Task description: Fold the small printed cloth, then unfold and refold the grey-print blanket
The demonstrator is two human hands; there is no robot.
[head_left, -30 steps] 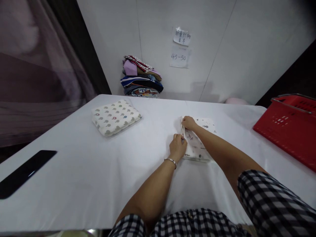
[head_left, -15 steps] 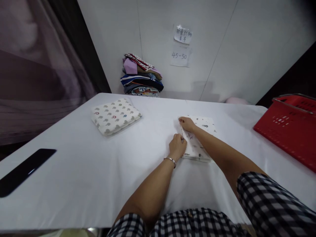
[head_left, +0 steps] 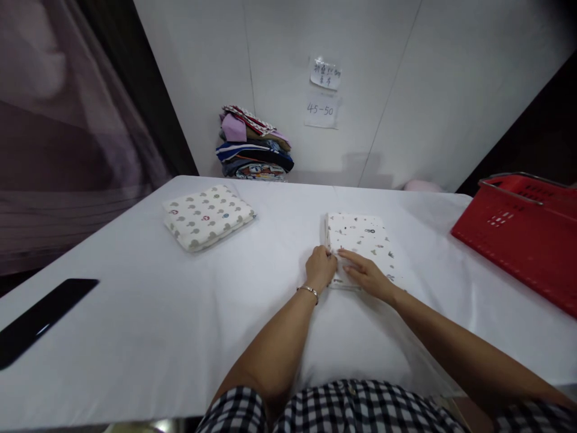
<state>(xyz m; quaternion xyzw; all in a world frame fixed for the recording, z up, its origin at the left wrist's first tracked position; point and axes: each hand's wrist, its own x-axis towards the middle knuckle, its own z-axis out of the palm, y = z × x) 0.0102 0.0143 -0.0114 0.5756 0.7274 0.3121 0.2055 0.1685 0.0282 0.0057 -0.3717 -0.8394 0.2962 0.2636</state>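
Observation:
A folded white cloth (head_left: 360,234) with small printed figures lies flat on the white-covered table (head_left: 252,337), right of the middle. At its near left edge my left hand (head_left: 321,269), with a bracelet at the wrist, is closed on the cloth's edge. My right hand (head_left: 367,278) rests palm down on the near part of the cloth, its fingers stretched out toward the left hand. Farther left sits a second folded white cloth (head_left: 210,218) with grey, red and blue prints, apart from both hands.
A black phone-like slab (head_left: 45,316) lies at the table's left. A red plastic basket (head_left: 518,240) with a metal handle stands on the right. Behind the table's far edge is a stack of folded fabrics (head_left: 255,147). Paper notes (head_left: 323,110) hang on the wall.
My right hand has come from the cloth's far left corner back to its near part, and its fingers have opened out. My left hand stays at the left edge.

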